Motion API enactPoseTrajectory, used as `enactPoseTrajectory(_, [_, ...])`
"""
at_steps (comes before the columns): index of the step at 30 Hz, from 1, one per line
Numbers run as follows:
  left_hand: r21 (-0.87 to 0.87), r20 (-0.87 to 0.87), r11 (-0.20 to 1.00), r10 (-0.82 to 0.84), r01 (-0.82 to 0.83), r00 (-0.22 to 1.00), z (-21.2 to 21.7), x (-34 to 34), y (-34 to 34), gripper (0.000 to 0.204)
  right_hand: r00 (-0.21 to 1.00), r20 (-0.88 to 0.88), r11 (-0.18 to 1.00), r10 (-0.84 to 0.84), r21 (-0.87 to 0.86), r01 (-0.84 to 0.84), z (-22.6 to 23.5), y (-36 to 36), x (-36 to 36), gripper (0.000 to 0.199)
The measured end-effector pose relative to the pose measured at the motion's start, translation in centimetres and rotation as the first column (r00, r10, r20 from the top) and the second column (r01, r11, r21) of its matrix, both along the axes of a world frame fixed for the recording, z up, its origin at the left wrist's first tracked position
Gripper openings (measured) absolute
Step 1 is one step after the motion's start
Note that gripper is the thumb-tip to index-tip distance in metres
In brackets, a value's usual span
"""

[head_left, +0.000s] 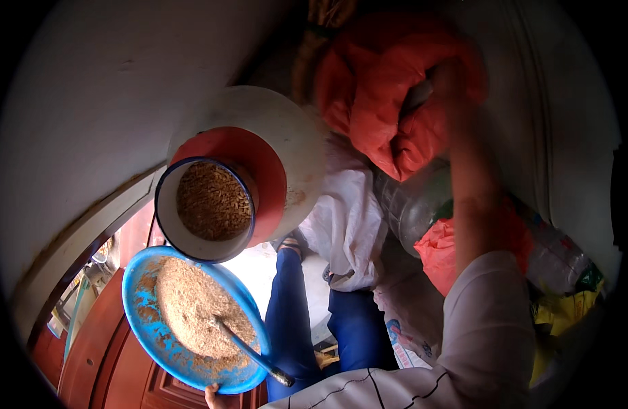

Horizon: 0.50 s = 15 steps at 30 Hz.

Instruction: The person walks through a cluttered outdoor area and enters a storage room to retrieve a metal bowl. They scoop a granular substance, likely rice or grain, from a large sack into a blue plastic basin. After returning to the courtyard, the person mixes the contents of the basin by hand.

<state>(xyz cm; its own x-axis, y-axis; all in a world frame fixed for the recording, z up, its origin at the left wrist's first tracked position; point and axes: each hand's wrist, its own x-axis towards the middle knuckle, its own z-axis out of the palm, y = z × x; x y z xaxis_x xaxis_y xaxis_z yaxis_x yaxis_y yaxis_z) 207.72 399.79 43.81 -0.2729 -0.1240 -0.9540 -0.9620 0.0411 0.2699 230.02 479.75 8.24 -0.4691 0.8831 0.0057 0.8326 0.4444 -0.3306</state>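
Observation:
My left hand (215,396) grips the near rim of a blue basin (138,326), with only its fingertips in view. Pale ground meal (194,303) fills much of the basin, and a dark-handled spoon or scoop (249,349) rests in it, its handle crossing the rim. At the upper right, my right hand (451,76) reaches into the mouth of a red plastic bag (368,102). Its fingers are hidden and smeared by motion. Beyond the basin, a white enamel mug or pot (165,204) with a dark blue rim contains brown grains (213,201).
The mug stands on a red disc (271,180) atop a large pale round container (249,102). A white sack (348,228) lies near my legs. Clear plastic bottles (409,198) and another red bag (436,245) crowd the right side. A reddish-brown door panel (102,341) is lower left.

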Motion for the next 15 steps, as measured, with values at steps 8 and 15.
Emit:
enactPoseTrajectory(8, [-0.079, -0.001, 0.996, -0.035, 0.035, 0.999, 0.3, -1.1, 0.9, 0.049, 0.901, 0.423, 0.983, 0.091, 0.109, -0.15, -3.9, 2.4, 4.1, 0.04])
enactPoseTrajectory(15, [-0.025, 0.008, 0.999, 0.026, -0.026, 1.0, 0.0, 0.7, 1.6, 0.055, 0.995, 0.05, 0.987, -0.081, -0.134, 0.087, 2.3, -4.1, -5.7, 0.054])
